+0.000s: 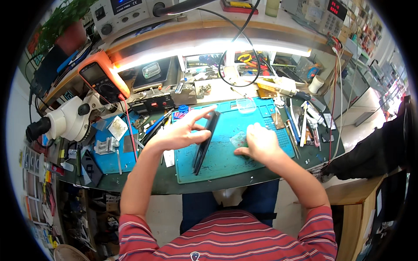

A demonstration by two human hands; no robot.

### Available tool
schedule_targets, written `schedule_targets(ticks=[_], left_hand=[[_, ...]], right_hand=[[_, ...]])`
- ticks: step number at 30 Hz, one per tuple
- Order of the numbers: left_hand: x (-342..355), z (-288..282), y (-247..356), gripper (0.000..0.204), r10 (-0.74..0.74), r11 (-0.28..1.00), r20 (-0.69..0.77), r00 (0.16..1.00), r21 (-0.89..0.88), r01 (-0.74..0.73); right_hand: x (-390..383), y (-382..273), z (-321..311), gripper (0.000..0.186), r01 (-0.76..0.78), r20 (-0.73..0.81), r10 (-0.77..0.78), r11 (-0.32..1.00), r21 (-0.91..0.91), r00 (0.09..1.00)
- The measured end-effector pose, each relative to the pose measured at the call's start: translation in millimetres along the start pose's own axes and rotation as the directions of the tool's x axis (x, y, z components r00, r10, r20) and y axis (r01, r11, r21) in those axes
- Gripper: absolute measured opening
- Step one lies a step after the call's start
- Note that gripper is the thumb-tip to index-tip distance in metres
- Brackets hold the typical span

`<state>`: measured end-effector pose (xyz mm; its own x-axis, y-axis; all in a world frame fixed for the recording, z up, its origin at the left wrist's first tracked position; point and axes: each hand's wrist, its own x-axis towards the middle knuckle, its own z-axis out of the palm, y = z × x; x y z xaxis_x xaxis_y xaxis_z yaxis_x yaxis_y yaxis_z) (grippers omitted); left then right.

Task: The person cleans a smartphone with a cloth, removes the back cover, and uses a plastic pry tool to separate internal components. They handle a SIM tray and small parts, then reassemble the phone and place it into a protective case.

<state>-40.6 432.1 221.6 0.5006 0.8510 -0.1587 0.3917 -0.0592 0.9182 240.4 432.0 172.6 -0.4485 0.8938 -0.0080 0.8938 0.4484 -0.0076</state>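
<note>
My left hand (188,130) grips a slim black slab (206,143), phone-like in shape. It is tilted up on its edge, its lower end close to the blue work mat (226,167). Thumb and fingers close on its upper part, and its broad face is seen nearly edge-on. To the right, my right hand (262,143) rests low over the mat with curled fingers and the thumb pointing left. Beside its fingertips lies a pale, see-through piece (238,139), partly covered by the hand. Whatever lies under those fingers is hidden.
An orange multimeter (103,77) and a white microscope (65,122) stand at left. A small clear box (246,105) sits on the mat's far part. Pens and tools (307,122) crowd the right side. A black cable (223,65) loops down at the back.
</note>
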Motion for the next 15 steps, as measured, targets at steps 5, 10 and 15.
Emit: schedule_targets(ticks=[5,10,15], left_hand=[[22,17,8,0.072,0.002,0.926,0.271,0.963,0.362,-0.103],[23,24,4,0.061,-0.030,0.914,0.316,0.948,0.392,-0.101],[14,35,13,0.044,-0.048,0.879,0.286,0.957,0.467,-0.096]], right_hand=[[8,10,5,0.062,0.041,0.050,-0.049,0.990,0.133,0.998],[-2,35,-1,0.038,-0.149,0.093,0.117,0.811,0.566,0.989],[-27,36,-7,0.010,0.232,-0.349,-0.032,0.802,0.551,0.937]])
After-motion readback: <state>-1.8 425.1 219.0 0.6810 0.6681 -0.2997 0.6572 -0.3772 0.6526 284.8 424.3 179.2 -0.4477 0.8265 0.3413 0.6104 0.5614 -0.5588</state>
